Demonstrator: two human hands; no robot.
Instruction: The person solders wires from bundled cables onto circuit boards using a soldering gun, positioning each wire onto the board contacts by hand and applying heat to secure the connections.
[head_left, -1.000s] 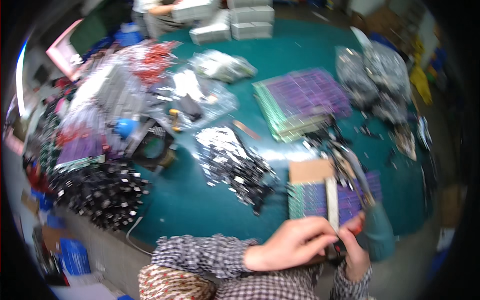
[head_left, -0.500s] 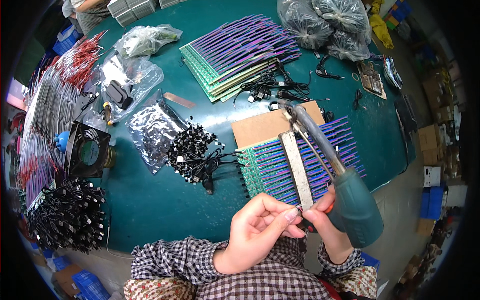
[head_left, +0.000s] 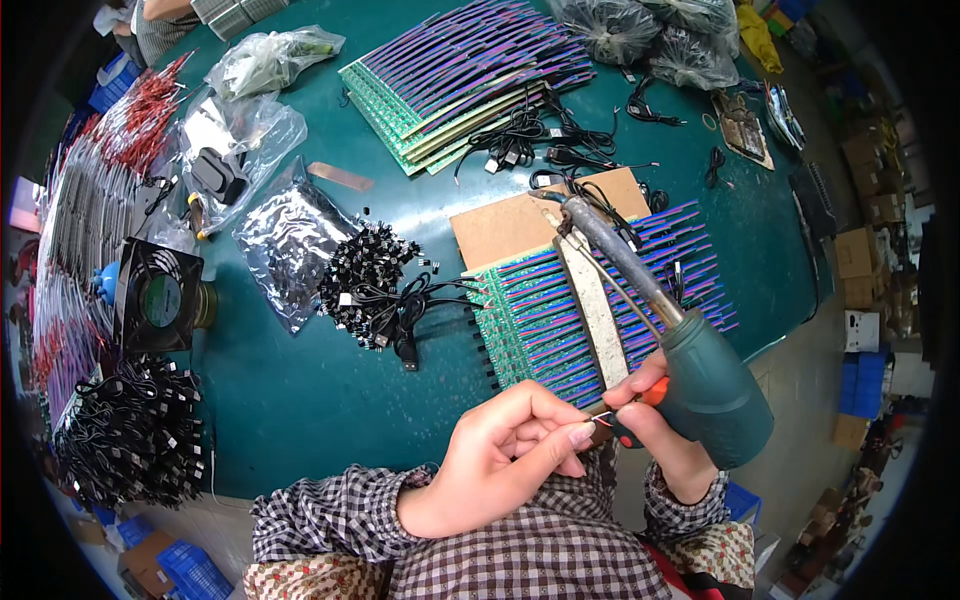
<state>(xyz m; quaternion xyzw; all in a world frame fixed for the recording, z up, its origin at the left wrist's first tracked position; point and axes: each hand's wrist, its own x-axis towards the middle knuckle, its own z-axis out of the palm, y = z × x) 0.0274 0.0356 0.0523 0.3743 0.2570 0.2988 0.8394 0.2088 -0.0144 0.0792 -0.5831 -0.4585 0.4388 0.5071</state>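
The gap between the two hands has widened a touch in the last half second, and more of a thin wire (head_left: 601, 419) now shows across it, with a reddish strand at its end. The left fingers (head_left: 562, 446) are pinched nearly closed on that wire, thumb against forefinger. The right fingers (head_left: 648, 430), just beside them, are curled round a small orange-and-black hand tool (head_left: 655, 391), thumb and forefinger drawn in on it, with its dark part poking out toward the left hand. I'd judge from this that the fine handling is all at the wire's end, with the boards left alone for the moment.

Just beyond the fingers, wired green boards (head_left: 490, 320) lie on the counter (head_left: 310, 430), with a pale bar (head_left: 590, 310) across them. A green-handled soldering iron (head_left: 715, 390) looms over the right fingers, its tip pointing away; whether they touch it I can't tell. Beyond the left fingers and off to their left sits a heap of black connectors (head_left: 350, 270).

As for writing, there's little to catch: the fan (head_left: 133, 290), well to the left of the fingers, has a round green label (head_left: 160, 300) at its hub, its print too small to read from here, and I make out no lettering on the hand tool.
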